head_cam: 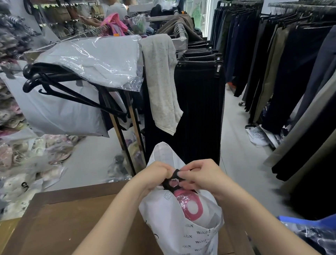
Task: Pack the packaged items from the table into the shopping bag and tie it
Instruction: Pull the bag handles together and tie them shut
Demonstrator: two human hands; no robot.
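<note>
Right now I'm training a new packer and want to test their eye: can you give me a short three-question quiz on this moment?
1. True or false: the shopping bag is already tied fully shut.
2. What do the left hand and the right hand both pinch? A) the black strap at the bag's top; B) a pair of scissors; C) a roll of tape.
3. Fill in: the packaged item showing in the bag's mouth is white and ____.

Key: 1 false; 2 A; 3 pink.
</note>
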